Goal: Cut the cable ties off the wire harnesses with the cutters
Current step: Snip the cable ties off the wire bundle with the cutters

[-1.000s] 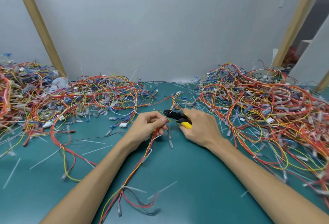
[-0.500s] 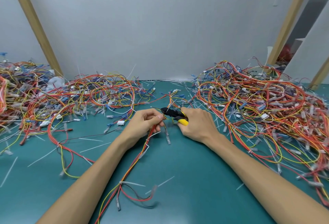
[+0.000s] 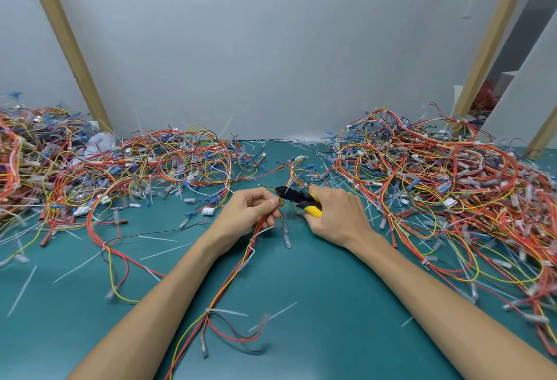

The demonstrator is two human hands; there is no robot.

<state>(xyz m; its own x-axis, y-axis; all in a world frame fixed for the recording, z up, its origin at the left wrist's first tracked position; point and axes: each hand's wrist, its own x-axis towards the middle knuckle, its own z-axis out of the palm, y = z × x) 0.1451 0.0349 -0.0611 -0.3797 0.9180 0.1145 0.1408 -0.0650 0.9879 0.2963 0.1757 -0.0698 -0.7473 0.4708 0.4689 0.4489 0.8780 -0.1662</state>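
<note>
Two tight grips point(image 3: 247, 213) point(image 3: 340, 216): harness point(image 3: 241, 262), cutters point(image 3: 297, 197).

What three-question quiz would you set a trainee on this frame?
1. True or false: the right hand holds the yellow-handled cutters.
2. What does the left hand grip? A: a wire harness. B: a roll of tape. C: nothing.
3. Short answer: which way do the tips of the cutters point?

Key: 1 true. 2 A. 3 toward the left hand.
</note>
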